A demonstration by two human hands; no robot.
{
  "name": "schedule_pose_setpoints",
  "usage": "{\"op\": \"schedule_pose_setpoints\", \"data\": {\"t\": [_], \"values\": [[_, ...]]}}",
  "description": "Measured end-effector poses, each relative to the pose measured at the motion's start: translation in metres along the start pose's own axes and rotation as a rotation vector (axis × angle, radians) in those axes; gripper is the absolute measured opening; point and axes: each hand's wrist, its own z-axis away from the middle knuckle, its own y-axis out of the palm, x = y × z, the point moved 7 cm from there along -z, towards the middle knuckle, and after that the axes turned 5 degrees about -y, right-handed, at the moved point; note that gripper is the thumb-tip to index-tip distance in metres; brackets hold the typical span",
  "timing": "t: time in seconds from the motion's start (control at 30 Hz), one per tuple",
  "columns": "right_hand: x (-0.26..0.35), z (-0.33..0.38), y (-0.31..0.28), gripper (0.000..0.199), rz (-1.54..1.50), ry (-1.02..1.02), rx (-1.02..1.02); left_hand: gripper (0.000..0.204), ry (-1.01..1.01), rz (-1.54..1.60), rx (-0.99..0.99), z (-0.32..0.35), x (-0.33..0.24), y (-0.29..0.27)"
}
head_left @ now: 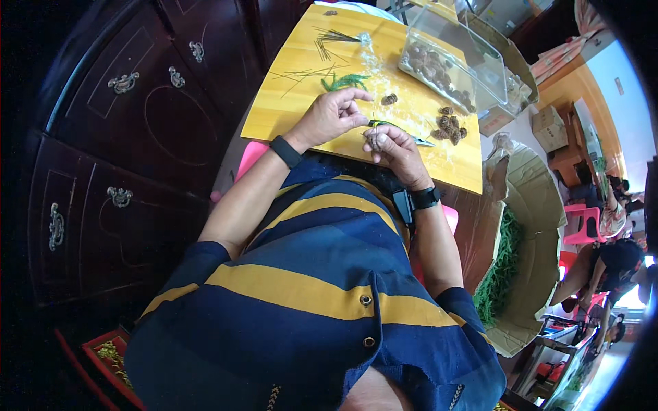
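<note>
My right hand (401, 156) is closed around a brown pine cone (374, 142), held just above the near edge of a yellow wooden board (295, 113). Close beside the cone is my left hand (331, 116), its thumb and curled fingers drawn together while the index finger reaches outward. Whatever its fingertips pinch is too small to make out. Pliers (419, 141) lie on the board, partly hidden behind my right hand. Just beyond my left hand rests a green artificial sprig (345, 83), with a single pine cone (389, 99) to its right.
Thin wires (301, 77) and a bundle of dark stems (336, 35) lie farther back. On the right are a pile of cones (449, 128) and a clear plastic bin (473, 92) of cones. A cardboard box (538, 274) holds green garland (499, 267). Dark cabinets (137, 151) stand left; people sit far right.
</note>
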Motion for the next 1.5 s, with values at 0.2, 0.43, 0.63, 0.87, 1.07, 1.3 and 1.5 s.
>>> {"op": "schedule_pose_setpoints", "data": {"t": [0.2, 0.43, 0.63, 0.87, 1.07, 1.3, 1.5], "values": [[0.005, 0.002, -0.001, 0.026, -0.09, 0.009, 0.002, 0.022, -0.129, 0.187, 0.131, 0.004, -0.003, 0.015], [0.004, 0.002, 0.0, 0.026, -0.107, 0.001, 0.016, 0.012, -0.089, 0.239, 0.186, 0.004, 0.002, 0.022], [0.003, 0.001, -0.002, 0.021, -0.238, -0.001, 0.03, 0.006, -0.05, 0.205, 0.108, 0.004, -0.002, 0.02], [-0.003, 0.001, -0.002, 0.022, -0.281, 0.052, -0.019, 0.006, 0.001, 0.007, -0.025, 0.005, 0.002, 0.015], [-0.002, 0.001, 0.002, 0.022, -0.302, 0.066, 0.006, 0.005, 0.024, -0.051, -0.049, 0.008, -0.002, 0.014], [0.004, 0.0, -0.002, 0.026, 0.181, 0.017, -0.173, 0.008, 0.052, -0.156, -0.128, 0.007, -0.004, 0.009], [0.0, -0.004, -0.003, 0.023, 0.356, -0.07, -0.197, 0.009, 0.042, -0.228, -0.122, 0.007, -0.005, 0.012]]}}
